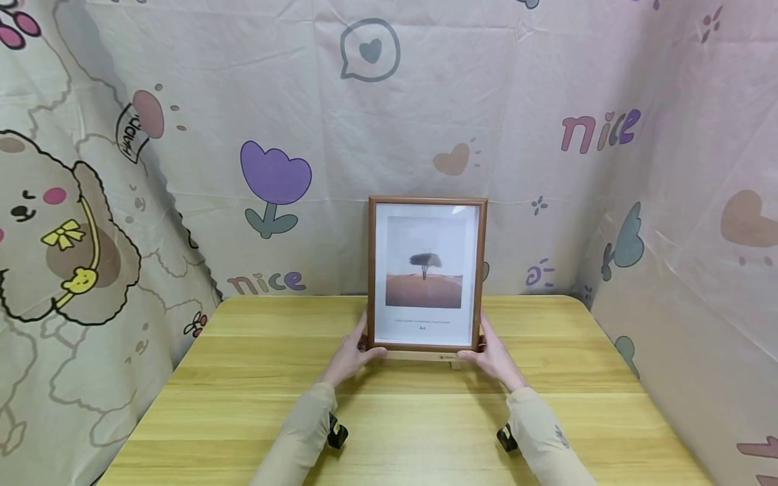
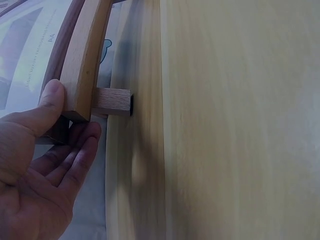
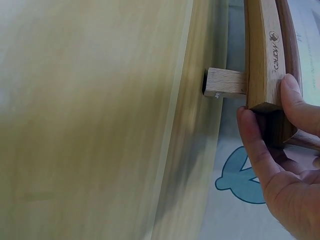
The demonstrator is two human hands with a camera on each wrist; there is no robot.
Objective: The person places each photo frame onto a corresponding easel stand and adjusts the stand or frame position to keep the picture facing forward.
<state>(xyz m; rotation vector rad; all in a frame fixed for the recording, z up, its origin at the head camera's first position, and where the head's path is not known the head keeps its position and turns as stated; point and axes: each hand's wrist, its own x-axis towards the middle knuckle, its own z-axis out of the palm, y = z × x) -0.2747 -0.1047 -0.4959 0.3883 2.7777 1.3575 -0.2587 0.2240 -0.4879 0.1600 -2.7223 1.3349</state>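
Note:
A brown picture frame [image 1: 371, 270] with a print of a lone tree stands upright, its lower edge along the ledge of a small wooden easel [image 1: 419, 356]. At its lower left corner, my left hand [image 1: 350, 352] grips the frame, thumb in front and fingers around the side and below. My right hand [image 1: 495, 354] holds the lower right corner the same way. In the left wrist view, the left thumb [image 2: 52, 97] lies by the ledge end. The ledge [image 3: 265, 55] bears a small printed logo in the right wrist view, and a short foot [image 3: 225, 82] sticks out beneath it.
The frame stands toward the back of a light wooden table [image 1: 419, 432]. A patterned cloth [image 1: 377, 121] hangs behind the table and along both sides. A dark device [image 1: 337, 432] is worn at the left wrist, another [image 1: 506, 437] at the right.

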